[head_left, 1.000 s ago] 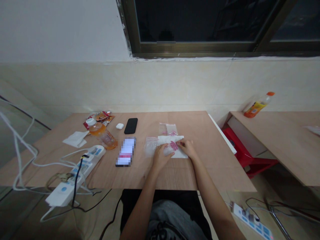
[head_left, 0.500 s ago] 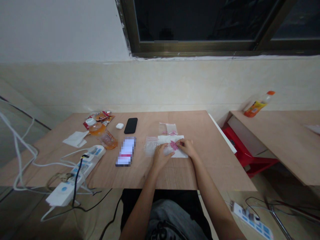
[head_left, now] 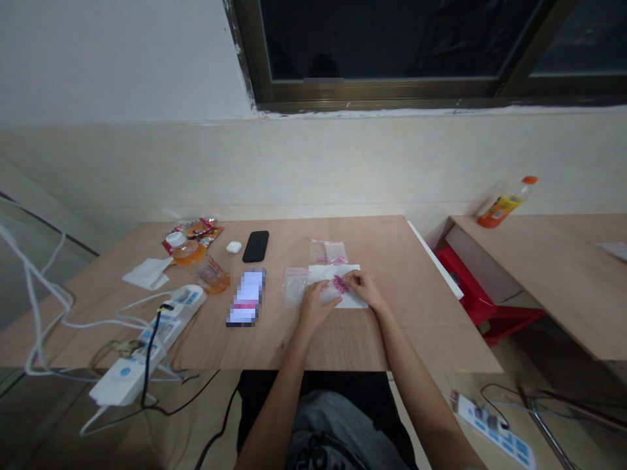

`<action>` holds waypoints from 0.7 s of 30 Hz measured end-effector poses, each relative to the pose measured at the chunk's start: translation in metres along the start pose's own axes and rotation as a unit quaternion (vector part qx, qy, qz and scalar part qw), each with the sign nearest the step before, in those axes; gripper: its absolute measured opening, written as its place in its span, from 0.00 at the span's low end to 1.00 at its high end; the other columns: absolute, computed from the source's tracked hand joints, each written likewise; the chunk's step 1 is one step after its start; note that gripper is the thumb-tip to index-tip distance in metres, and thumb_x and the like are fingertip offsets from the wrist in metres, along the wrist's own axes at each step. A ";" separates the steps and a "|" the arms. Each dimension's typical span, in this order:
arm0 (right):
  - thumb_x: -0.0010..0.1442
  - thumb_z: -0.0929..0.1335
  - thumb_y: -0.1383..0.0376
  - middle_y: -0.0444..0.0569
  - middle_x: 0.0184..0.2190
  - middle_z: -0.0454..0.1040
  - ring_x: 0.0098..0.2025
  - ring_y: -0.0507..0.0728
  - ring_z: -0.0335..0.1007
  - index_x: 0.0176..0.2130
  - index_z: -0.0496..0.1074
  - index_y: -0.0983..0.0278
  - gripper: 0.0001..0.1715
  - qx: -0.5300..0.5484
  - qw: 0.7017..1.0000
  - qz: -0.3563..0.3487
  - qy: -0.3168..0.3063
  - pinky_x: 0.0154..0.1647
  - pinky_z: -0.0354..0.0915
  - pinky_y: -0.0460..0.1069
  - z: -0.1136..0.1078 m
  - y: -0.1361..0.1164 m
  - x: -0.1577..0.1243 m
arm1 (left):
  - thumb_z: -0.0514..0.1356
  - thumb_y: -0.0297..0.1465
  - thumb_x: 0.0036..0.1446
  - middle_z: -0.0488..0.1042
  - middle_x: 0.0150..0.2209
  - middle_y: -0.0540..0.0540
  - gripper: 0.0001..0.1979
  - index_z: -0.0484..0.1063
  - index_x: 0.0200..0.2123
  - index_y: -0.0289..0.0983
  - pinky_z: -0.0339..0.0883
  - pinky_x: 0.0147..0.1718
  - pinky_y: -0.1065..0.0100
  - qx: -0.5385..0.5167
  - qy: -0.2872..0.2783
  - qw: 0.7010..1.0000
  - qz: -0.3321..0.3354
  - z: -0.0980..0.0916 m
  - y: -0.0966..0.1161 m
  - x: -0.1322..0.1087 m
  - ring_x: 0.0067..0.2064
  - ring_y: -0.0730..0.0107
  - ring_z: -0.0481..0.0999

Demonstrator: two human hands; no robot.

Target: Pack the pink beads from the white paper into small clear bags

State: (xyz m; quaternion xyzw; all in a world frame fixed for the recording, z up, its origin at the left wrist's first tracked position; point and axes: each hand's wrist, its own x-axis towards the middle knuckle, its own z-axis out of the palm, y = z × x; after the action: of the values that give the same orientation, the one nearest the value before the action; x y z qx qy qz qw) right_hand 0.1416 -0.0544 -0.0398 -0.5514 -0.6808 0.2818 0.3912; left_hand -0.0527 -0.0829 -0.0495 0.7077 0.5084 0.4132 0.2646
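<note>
Pale plywood desk (head_left: pixel 392 339), head view: right hand (head_left: pixel 363 290) pinches a pink dotted strip (head_left: pixel 340 284) on a white paper sheet (head_left: pixel 353 299); left hand (head_left: pixel 314 307), apart, rests on the sheet's near edge, steadying it, a clear plastic bag (head_left: pixel 296 286) just left.

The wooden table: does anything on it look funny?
Yes! The long white power strip looks odd. Its end sticks out past the front edge of the light wooden table, so that end has nothing under it.
</note>
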 end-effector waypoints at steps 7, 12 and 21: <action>0.55 0.68 0.54 0.47 0.27 0.75 0.28 0.53 0.64 0.31 0.77 0.64 0.16 0.076 0.995 -0.029 -0.064 0.31 0.60 0.47 0.013 -0.004 -0.002 | 0.68 0.37 0.47 0.74 0.47 0.44 0.26 0.69 0.50 0.40 0.66 0.50 0.58 -0.016 0.004 1.000 -0.005 0.001 -0.003 0.000 0.49 0.62 0.72; 0.57 0.67 0.52 0.48 0.26 0.75 0.30 0.54 0.66 0.28 0.76 0.64 0.19 0.116 0.989 -0.047 -0.078 0.34 0.62 0.48 0.017 -0.007 -0.003 | 0.68 0.37 0.47 0.74 0.47 0.44 0.26 0.68 0.50 0.41 0.66 0.49 0.59 -0.032 0.011 0.999 -0.014 0.001 -0.003 0.000 0.48 0.62 0.72; 0.53 0.71 0.52 0.46 0.26 0.74 0.29 0.54 0.66 0.30 0.76 0.64 0.17 0.160 0.979 -0.040 -0.118 0.32 0.61 0.48 0.013 -0.024 -0.008 | 0.68 0.34 0.46 0.73 0.43 0.44 0.28 0.67 0.52 0.40 0.65 0.47 0.60 -0.033 0.072 0.997 -0.018 -0.003 0.000 0.001 0.45 0.62 0.72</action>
State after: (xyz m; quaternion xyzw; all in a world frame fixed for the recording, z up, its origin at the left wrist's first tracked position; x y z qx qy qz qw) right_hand 0.1185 -0.0667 -0.0291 -0.4166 -0.6898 0.4347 0.4021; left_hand -0.0552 -0.0823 -0.0483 0.6578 0.5248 0.4747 0.2579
